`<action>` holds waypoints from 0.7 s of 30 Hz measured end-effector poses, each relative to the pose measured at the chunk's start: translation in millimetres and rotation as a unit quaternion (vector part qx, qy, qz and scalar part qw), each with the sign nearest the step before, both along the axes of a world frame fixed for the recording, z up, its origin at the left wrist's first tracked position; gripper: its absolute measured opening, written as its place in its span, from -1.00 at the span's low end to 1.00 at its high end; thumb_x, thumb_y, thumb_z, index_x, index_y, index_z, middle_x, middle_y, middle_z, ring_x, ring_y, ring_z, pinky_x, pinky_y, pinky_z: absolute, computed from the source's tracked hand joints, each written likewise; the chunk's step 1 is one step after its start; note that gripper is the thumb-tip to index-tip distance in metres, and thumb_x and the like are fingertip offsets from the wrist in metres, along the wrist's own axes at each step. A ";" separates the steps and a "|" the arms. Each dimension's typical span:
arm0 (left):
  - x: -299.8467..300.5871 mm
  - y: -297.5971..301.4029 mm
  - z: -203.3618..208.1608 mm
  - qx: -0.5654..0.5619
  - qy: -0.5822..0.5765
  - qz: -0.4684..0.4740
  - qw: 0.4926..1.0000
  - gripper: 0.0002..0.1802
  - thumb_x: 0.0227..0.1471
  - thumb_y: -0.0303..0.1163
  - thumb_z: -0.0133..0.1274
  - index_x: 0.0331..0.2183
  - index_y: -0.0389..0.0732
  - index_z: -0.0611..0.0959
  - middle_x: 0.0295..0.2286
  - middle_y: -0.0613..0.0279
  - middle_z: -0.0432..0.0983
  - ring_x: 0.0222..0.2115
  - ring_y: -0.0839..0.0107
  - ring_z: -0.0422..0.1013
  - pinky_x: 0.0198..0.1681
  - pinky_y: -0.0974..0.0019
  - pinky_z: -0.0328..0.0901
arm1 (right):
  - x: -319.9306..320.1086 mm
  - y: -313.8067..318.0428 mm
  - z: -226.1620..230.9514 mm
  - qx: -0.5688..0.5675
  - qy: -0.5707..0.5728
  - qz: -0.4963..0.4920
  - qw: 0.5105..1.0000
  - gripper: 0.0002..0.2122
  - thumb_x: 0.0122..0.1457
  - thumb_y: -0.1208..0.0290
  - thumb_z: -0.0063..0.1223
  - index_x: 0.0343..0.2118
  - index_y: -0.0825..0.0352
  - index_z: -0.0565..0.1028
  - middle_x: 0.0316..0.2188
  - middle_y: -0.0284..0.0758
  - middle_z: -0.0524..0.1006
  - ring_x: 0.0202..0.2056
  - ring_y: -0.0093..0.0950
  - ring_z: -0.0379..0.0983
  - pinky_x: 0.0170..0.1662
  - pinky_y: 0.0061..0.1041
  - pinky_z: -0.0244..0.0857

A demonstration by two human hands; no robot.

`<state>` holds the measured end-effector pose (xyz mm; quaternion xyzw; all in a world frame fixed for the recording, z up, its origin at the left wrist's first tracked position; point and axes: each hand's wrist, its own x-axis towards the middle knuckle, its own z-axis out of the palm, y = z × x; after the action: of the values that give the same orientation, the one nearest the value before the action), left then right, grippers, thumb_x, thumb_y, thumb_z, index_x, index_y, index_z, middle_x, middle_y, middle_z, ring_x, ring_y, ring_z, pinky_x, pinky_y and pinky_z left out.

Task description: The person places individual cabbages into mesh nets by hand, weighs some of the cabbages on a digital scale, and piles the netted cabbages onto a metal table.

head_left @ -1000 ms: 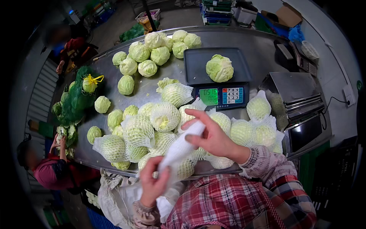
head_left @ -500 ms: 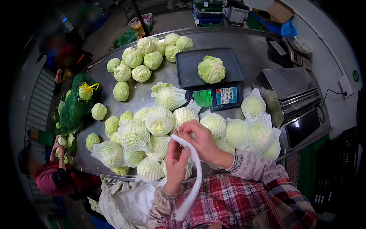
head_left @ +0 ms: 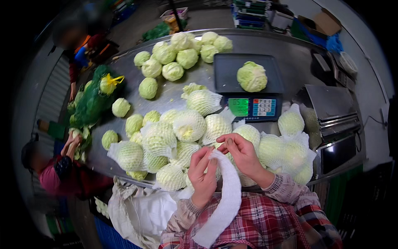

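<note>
A flattened white foam net sleeve (head_left: 227,195) hangs from my fingers down over the plaid apron. My left hand (head_left: 203,176) pinches its upper end between thumb and fingers. At that same end my right hand (head_left: 245,157) has its fingers bent, the tips closed at the sleeve's edge. Just beyond both hands lie several cabbages in white foam nets, one netted cabbage (head_left: 158,139) to the left among them. Farther off, a bare cabbage (head_left: 252,76) rests on the dark tray of a digital scale (head_left: 253,108) with a lit green display.
Bare cabbages (head_left: 186,58) are piled at the back of the metal table (head_left: 195,74). To the left lies a green mesh bag (head_left: 92,101); two people work there. A metal-topped machine (head_left: 331,103) stands at the right. Below the near edge hangs a white sack (head_left: 145,211).
The view has shifted, moving the scene rightward. The sleeve, narrow and bunched before, now hangs wider and flatter. My right fingers have loosened slightly at its upper end.
</note>
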<state>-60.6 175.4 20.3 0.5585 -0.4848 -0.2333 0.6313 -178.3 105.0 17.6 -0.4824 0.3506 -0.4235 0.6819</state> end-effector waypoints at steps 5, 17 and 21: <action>0.5 -2.8 1.2 0.007 -0.088 -0.005 0.996 -0.75 -0.01 -0.57 0.00 -0.22 -0.36 0.59 -0.27 0.09 0.40 -0.25 0.36 0.36 -0.19 0.40 0.27 | -2.9 5.1 -8.6 -0.204 0.040 0.031 0.978 -0.82 0.23 0.49 -0.13 -0.18 0.44 0.42 -0.25 -0.34 0.46 -0.24 -0.55 0.41 -0.13 -0.59 0.27; -3.2 -5.6 -8.7 -0.019 -0.064 -0.009 0.998 -0.77 0.00 -0.55 0.02 -0.23 -0.34 0.60 -0.30 0.09 0.44 -0.31 0.31 0.39 -0.24 0.38 0.29 | -1.7 11.9 -1.4 -0.090 0.018 0.007 0.996 -0.88 0.22 0.56 -0.16 -0.25 0.43 0.41 -0.32 -0.34 0.49 -0.29 -0.66 0.36 -0.19 -0.65 0.26; -6.2 -4.3 -13.7 0.053 0.001 0.039 0.998 -0.89 0.03 -0.53 0.00 -0.43 -0.41 0.55 -0.47 0.15 0.48 -0.42 0.37 0.41 -0.29 0.42 0.28 | -17.3 -0.2 -0.8 -0.063 0.052 -0.119 0.990 -0.85 0.26 0.45 -0.20 -0.32 0.39 0.41 -0.46 -0.46 0.44 -0.47 -0.72 0.31 -0.37 -0.73 0.21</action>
<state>-66.8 171.1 6.6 0.6096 -0.4493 -0.2342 0.6096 -195.6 104.8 16.8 -0.5005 0.4132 -0.4969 0.5760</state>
